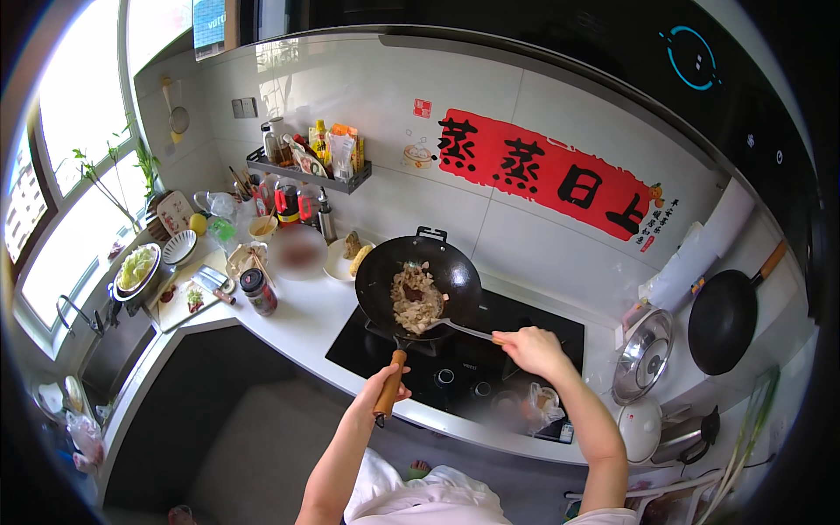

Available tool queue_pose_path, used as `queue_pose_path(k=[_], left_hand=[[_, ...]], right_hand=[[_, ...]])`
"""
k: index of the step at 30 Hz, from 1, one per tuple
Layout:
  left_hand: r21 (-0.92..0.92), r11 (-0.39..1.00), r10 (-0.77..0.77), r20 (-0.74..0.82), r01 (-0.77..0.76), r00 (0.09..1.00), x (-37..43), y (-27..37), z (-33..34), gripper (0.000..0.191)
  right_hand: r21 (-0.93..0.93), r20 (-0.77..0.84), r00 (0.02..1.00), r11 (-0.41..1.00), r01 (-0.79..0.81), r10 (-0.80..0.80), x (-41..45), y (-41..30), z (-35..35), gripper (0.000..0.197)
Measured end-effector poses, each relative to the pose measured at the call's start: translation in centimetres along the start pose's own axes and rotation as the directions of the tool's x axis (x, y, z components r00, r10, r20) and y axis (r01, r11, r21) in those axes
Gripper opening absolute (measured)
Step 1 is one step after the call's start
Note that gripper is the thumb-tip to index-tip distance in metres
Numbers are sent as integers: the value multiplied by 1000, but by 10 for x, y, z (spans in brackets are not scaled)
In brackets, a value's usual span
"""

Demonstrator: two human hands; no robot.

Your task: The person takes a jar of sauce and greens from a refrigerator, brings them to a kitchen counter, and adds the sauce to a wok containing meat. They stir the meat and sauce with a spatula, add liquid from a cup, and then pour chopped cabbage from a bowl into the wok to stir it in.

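Note:
A black wok (459, 272) sits over the left burner of a black glass gas hob (525, 367). My left hand (379, 387) grips its wooden handle (392, 384), which points back towards me. Inside the wok lies a heap of pale chopped food (415, 312), probably meat, with a dark reddish-brown patch of sauce (415, 293) at its middle. In my right hand (533, 348) is a metal spatula (466, 330). Its blade touches the near right edge of the food, and my fingers wrap its handle end.
Left of the wok stand a plate (338, 268) with food, a dark-lidded jar (258, 292) and a cutting board (172, 312) bearing a cleaver (213, 282). A steel lid (643, 357) leans at the right, below a hanging frying pan (722, 321). A plastic bag (543, 407) lies on the hob's front right.

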State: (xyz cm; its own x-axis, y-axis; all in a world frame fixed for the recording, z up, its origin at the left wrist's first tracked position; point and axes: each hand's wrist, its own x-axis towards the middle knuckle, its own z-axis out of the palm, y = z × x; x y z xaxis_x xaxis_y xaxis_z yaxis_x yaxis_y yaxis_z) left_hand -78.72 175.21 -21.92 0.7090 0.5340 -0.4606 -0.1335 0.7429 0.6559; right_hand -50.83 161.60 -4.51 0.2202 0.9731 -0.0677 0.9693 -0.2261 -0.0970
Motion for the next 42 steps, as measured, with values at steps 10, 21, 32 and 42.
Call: queue_pose_path(k=[10,21,32,42], left_hand=[[-85,995,-47,14,48,999,-19,-5,14,47],[-362,923,-78,163,133,984,-20,-14,4,34],[-408,903,-98,120,139,988,-24,1,19,29],[-325,942,-55,109,88,993,-31,-14,13,39]], right_hand=[[113,-309,948,993,-36,70,50,-29,52,30],[89,-229,973,996,-16,36,88,-28,97,29],[9,-109,991,997,-72,72,4,-20,10,28],[309,-262,955,950,-52,138,92,-29,96,28]])
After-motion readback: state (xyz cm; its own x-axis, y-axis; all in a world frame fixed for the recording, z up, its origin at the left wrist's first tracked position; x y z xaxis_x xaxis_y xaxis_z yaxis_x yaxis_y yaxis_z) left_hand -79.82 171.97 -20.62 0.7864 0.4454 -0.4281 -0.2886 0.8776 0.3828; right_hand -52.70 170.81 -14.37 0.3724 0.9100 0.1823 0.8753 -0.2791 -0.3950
